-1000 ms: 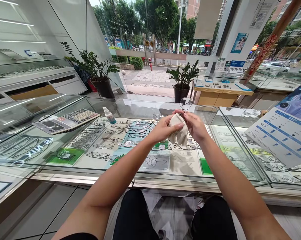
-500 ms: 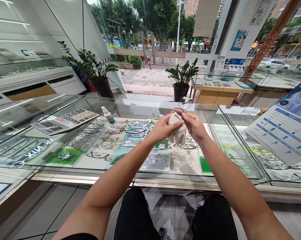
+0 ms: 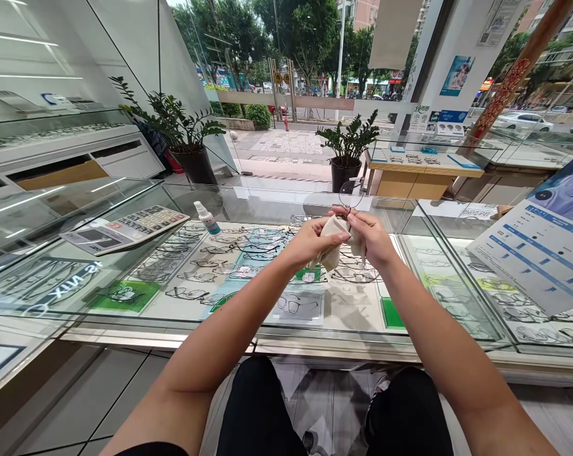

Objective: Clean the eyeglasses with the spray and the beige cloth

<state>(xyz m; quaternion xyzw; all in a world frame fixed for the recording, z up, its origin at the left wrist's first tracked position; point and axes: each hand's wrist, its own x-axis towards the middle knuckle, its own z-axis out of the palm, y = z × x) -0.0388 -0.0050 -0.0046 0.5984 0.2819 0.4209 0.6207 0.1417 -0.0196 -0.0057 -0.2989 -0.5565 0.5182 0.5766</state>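
Above the glass counter, both hands meet around a pair of thin-rimmed eyeglasses (image 3: 351,194) and a beige cleaning cloth (image 3: 331,252). My left hand (image 3: 310,240) is closed on the cloth, its thumb pressing the fabric. My right hand (image 3: 369,237) pinches the eyeglasses, with part of the cloth hanging below its fingers. One round lens stands up beyond the fingertips; cloth and fingers hide the other lens. A white spray bottle (image 3: 207,218) with a blue-green label stands on the counter to the left of the hands.
Beneath the glass countertop (image 3: 277,206) lie rows of eyeglass frames (image 3: 262,244). A calculator (image 3: 125,228) rests at the left. A printed chart (image 3: 534,247) stands at the right. Potted plants (image 3: 346,149) stand beyond the counter, before the window.
The upright lens has tilted and shifted slightly left. The cloth has changed its folds, spreading farther under my right hand. Both hands stay in nearly the same place.
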